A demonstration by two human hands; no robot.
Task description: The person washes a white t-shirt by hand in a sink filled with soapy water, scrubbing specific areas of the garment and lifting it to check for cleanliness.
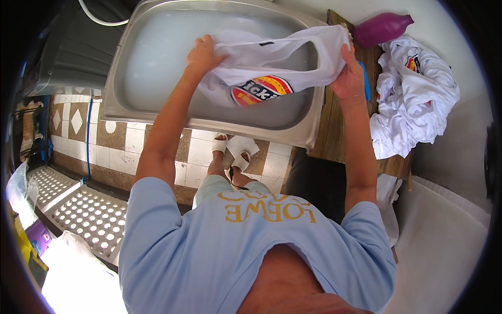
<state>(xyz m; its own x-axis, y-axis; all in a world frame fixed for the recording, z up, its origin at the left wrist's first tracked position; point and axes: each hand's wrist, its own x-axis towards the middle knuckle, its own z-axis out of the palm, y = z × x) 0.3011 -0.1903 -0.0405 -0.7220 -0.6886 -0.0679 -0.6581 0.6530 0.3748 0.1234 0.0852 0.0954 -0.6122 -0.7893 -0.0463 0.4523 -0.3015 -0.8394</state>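
Note:
A wet white shirt [285, 47] with a red, yellow and black print is stretched out sideways between my two hands. My left hand [205, 55] is closed on its left end. At the other end, my right hand [348, 76] grips the cloth with the thumb in sight and the other fingers mostly behind the fabric. Beneath the shirt lies a wide metal sink [209, 123] filled with cloudy, pale water. The lower part of the shirt hangs close to the water; I cannot tell whether it touches.
Right of the sink runs a wooden board [334, 115]. A heap of white clothes [413, 99] and a purple bottle [380, 29] lie there, with a blue object [366, 83] behind my right wrist. A white hose [99, 20] enters at upper left. Perforated grey panels [91, 212] stand at lower left.

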